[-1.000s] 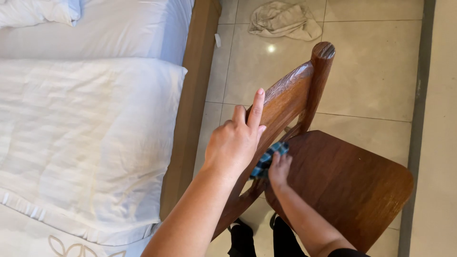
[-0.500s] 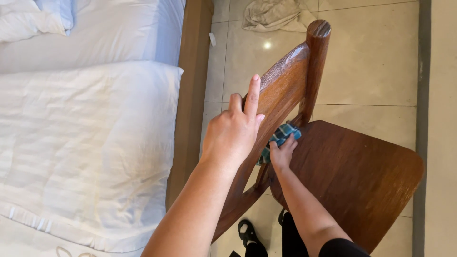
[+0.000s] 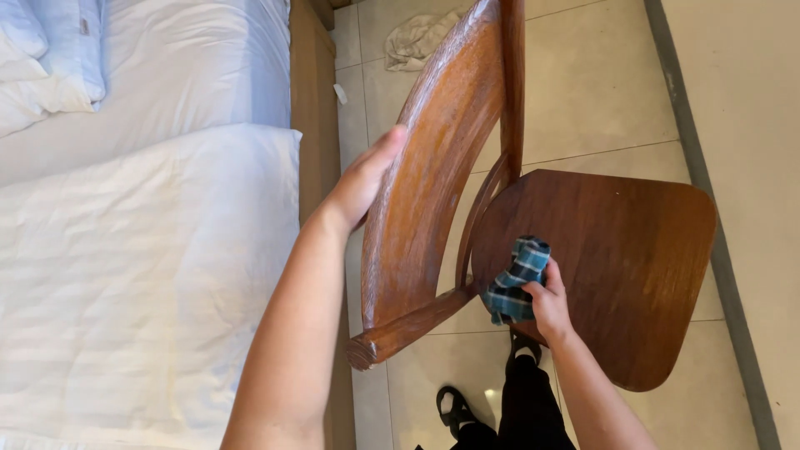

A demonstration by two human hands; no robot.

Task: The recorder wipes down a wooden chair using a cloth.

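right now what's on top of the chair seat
On the chair seat, near its back edge, the right hand presses a folded blue checked cloth. The rest of the seat shows bare wood. The patch under cloth and hand is covered.

A bedroom: white-sheeted bed (image 3: 142,250), wooden chair (image 3: 583,250), tiled floor (image 3: 583,92).

Floor (image 3: 600,92): pale glossy tiles with thin grout lines and a grey border strip along the right. Bed (image 3: 150,250): white sheets and pillows, wooden side rail. Crumpled pale cloth (image 3: 421,37) on the tiles near the top.
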